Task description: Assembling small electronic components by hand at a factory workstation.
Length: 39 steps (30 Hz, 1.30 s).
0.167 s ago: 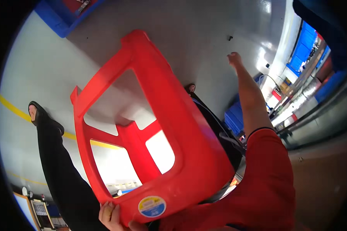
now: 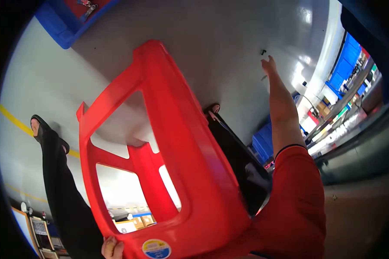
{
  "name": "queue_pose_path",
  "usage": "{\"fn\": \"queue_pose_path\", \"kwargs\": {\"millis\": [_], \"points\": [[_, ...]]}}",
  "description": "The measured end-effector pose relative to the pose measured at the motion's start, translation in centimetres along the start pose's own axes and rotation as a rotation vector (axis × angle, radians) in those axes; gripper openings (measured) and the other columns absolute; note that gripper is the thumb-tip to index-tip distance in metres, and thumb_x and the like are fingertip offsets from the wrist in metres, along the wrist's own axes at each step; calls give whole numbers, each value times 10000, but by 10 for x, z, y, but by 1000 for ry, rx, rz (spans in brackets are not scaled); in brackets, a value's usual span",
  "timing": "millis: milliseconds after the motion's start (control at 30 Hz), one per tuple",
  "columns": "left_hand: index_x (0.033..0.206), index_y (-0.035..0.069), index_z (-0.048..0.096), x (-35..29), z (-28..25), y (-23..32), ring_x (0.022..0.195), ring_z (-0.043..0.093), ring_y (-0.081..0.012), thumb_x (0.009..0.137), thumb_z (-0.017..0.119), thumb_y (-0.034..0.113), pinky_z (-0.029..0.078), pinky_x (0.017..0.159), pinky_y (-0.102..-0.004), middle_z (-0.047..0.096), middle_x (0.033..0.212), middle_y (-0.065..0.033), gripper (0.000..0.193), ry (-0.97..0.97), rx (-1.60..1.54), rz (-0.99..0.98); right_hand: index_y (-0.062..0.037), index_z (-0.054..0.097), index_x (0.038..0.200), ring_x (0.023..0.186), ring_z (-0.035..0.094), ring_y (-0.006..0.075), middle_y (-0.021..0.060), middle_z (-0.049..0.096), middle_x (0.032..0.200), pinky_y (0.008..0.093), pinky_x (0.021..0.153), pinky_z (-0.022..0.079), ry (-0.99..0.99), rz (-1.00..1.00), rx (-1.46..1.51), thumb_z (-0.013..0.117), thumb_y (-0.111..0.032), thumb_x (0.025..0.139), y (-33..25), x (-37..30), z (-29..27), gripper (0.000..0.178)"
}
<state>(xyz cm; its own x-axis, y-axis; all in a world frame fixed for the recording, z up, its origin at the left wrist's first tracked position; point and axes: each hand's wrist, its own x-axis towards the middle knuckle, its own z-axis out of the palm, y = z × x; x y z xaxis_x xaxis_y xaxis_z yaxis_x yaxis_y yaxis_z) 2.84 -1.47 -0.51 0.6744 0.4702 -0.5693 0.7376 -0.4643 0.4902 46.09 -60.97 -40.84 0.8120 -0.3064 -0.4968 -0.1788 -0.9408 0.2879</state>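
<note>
A red plastic stool [image 2: 177,129] lies tilted across the middle of the view, its frame-like openings showing the floor and a bright area beyond. A round yellow, white and blue sticker [image 2: 156,249] is on its near part. At the lower edge, the fingers of my left hand [image 2: 113,247] curl over the stool's rim; the rest of that hand is out of sight. My right arm stretches far out over the grey floor. My right hand [image 2: 269,65] has its thumb and fingers apart, close to a small dark piece [image 2: 263,52] on the floor, apparently not touching it.
A blue bin [image 2: 60,32] with metal tools on a red surface sits at the upper left. Blue crates [image 2: 262,142] stand beside my right arm. Shelving with blue boxes [image 2: 346,60] lines the far right. My feet are on either side of the stool, near a yellow floor line [image 2: 15,120].
My right hand has come nearer to the small dark piece and its fingers have spread. The stool, with my left hand on it, has shifted slightly left and down in view.
</note>
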Motion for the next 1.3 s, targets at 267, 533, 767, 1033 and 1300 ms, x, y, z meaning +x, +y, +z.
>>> {"fn": "queue_pose_path", "kwargs": {"millis": [267, 533, 767, 1033, 1300], "points": [[976, -97, 649, 6, 8, -10, 981, 618, -389, 944, 409, 329, 490, 914, -450, 630, 1067, -269, 490, 74, 36, 27, -124, 576, 1295, 1111, 619, 300, 141, 648, 1212, 410, 922, 485, -15, -97, 72, 636, -310, 821, -17, 52, 21, 513], [1010, -61, 627, 18, -9, -8, 833, 627, -312, 981, 476, 250, 521, 782, -355, 648, 943, -197, 347, -44, 63, 133, -87, 692, 1127, 906, 687, 281, 152, 711, 972, 373, 808, 530, 64, -222, 91, 662, -205, 800, -99, -71, -10, 349], [1186, -15, 552, -6, -15, -13, 1265, 407, -433, 813, 735, 215, 369, 1038, -535, 454, 1318, -221, 475, -194, -422, 6, 51, 654, 1127, 884, 667, 160, 92, 698, 982, 271, 769, 527, -214, -283, 650, 730, -118, 837, -250, -236, -145, 344], [1175, -3, 577, -8, -54, 14, 1262, 438, -400, 837, 715, 133, 385, 1043, -476, 483, 1310, -216, 390, 22, -480, 210, 13, 640, 867, 711, 636, 182, 90, 679, 800, 346, 677, 501, 83, -355, 1014, 626, -166, 892, -320, -461, -317, 181], [1120, -48, 614, 20, -191, 217, 1071, 594, -199, 966, 562, 79, 471, 941, -318, 635, 1166, -124, 206, 535, -910, 477, -17, 678, 970, 951, 644, 302, 152, 665, 1014, 388, 860, 507, -45, -937, 1157, 670, -72, 853, -140, -780, -492, 129]]}}
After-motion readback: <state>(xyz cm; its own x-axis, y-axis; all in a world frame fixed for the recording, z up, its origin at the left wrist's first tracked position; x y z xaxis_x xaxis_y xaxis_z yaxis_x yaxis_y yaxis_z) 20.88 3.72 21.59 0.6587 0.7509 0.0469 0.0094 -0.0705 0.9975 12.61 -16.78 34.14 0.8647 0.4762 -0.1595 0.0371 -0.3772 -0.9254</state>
